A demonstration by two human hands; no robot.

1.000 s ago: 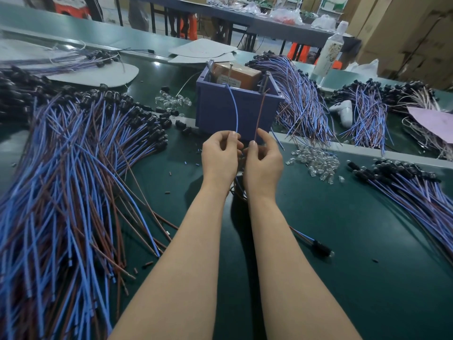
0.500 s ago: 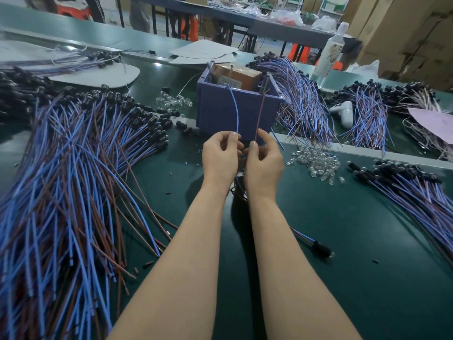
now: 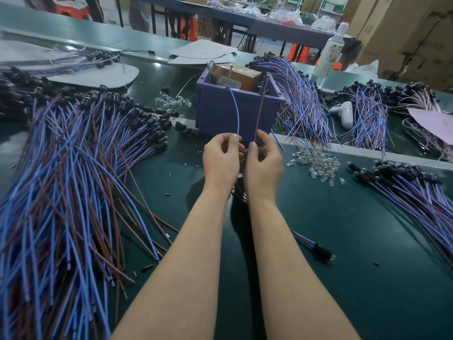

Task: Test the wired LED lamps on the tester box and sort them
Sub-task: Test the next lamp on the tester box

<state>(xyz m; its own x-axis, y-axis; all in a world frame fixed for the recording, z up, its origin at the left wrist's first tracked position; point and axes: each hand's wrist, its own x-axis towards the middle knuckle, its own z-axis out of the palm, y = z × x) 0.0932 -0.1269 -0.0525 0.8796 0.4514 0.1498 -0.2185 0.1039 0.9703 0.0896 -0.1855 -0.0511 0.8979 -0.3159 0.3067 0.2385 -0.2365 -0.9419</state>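
Head view: left, a heap of blue-and-brown wired lamps [image 3: 73,180]; centre, the left hand [image 3: 220,160] pinches a blue wire [image 3: 236,111], the right hand [image 3: 264,164] a brown wire [image 3: 259,111], both reaching the purple plastic tester box [image 3: 218,114] (brown block [image 3: 239,76] inside). Clear loose LEDs [image 3: 316,165] lie right.

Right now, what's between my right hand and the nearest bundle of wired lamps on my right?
A loose heap of clear bulbs lies between the right hand and that bundle of wired lamps; the head view shows it.
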